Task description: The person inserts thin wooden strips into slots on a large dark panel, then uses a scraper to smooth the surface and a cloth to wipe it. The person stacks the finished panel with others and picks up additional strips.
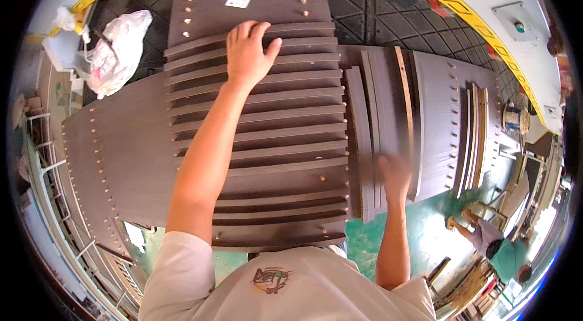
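Note:
A stack of dark brown panels [273,172] lies in front of me, its long narrow strips running crosswise one behind another. My left hand [250,54] reaches over the far strips with fingers and thumb apart. Its fingertips rest at the farthest strips, just short of a bare dark board [267,2] with a small white label [238,0]. On the right, my right hand [395,175] is smeared by motion beside upright-lying strips, nearest to a strip with a pale wooden edge [404,87]. Whether that hand grips the strip cannot be made out.
Rows of small wooden dowels [453,118] stick out of the boards. More strips [472,139] lie at the far right. A white plastic bag [120,54] hangs at the upper left. Machine housing with a yellow band [480,27] borders the back. Another person [498,251] is at lower right.

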### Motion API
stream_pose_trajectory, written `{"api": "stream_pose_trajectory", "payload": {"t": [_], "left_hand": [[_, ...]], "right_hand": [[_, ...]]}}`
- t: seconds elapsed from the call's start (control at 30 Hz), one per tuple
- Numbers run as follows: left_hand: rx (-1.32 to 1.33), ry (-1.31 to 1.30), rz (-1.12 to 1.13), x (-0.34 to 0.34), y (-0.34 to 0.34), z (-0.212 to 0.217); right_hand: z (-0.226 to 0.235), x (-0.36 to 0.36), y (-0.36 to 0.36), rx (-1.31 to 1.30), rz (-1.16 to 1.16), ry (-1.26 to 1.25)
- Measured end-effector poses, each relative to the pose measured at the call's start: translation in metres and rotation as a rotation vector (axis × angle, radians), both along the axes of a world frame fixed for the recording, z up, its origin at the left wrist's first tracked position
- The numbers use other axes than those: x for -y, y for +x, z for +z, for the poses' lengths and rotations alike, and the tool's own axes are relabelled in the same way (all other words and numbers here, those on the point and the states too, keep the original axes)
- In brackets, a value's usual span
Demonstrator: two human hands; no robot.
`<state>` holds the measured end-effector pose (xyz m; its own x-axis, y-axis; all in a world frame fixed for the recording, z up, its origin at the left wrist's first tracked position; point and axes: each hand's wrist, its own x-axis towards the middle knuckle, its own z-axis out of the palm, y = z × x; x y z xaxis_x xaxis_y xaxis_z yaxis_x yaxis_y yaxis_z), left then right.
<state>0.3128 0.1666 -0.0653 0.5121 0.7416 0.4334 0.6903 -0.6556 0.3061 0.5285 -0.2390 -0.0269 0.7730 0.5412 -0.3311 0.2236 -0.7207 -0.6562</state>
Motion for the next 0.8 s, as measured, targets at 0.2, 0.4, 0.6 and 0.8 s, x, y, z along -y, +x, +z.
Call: {"api": "stream_pose_trajectory", "payload": {"t": [0.2, 0.4, 0.6, 0.8], "left_hand": [[0.004, -0.037, 0.005, 0.023, -0.005, -0.001], [0.010, -0.079, 0.001, 0.037, -0.008, 0.005], [0.625, -0.792, -0.019, 0.028, -0.013, 0.052], [0.840, -1.148, -0.108, -0.033, -0.075, 0.095]], "right_hand": [[-0.013, 0.001, 0.008, 0.430, 0.118, -0.079], [0.005, -0.028, 0.022, 0.348, 0.162, -0.186], [0.039, -0.079, 0.033, 0.168, 0.479, 0.255], [0.073, -0.204, 0.018, 0.335, 0.983, 0.336]]}}
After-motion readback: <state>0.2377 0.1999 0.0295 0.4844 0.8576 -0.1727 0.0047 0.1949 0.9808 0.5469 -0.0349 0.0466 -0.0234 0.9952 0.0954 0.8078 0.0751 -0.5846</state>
